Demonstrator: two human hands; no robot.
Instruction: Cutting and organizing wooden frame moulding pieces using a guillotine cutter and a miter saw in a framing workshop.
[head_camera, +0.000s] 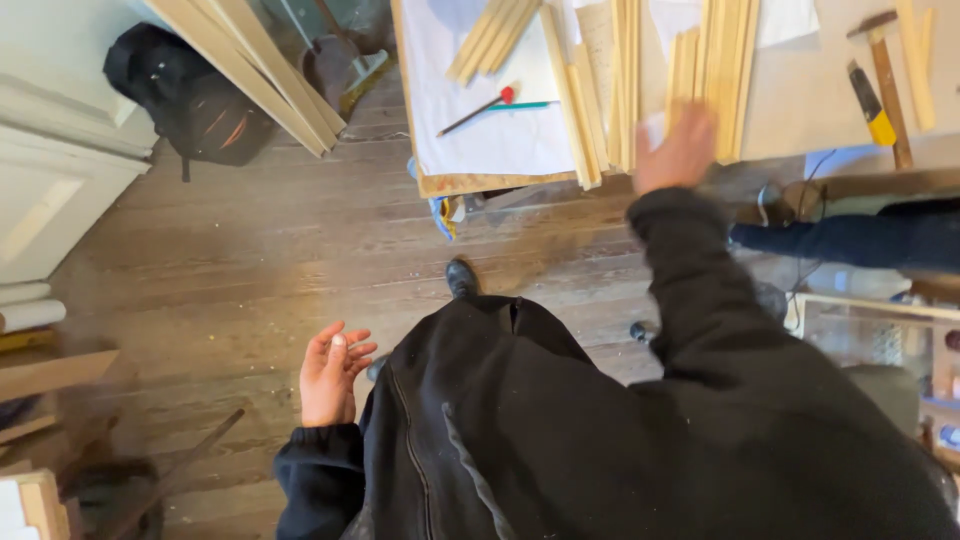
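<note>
Pale wood strips (712, 80) lay in a loose bundle on the workbench (800, 110), and your right hand (676, 152) was at their near ends, fingers pointing away from you along the grain. The strips ran lengthwise straight ahead of those fingertips, so their long axis lined up with your reach. The hand was blurred; the fingers looked loosely together and flat rather than pinching anything, though I could not tell for certain whether they touched the wood.

Your left hand (330, 375) hung low beside your black jacket (560, 430), palm up, fingers softly curled and apart, holding nothing. It was well apart from the bench, so the right hand was far nearer the strips.

To the left of your right fingers lay a second bundle of strips (590, 100) and a white sheet (480, 110) with a red-tipped pencil (480, 108) on it. To their right, a hammer (885, 80) and a yellow-handled tool (870, 105) rested on the bench. No packages or signs were clear enough to describe.
</note>
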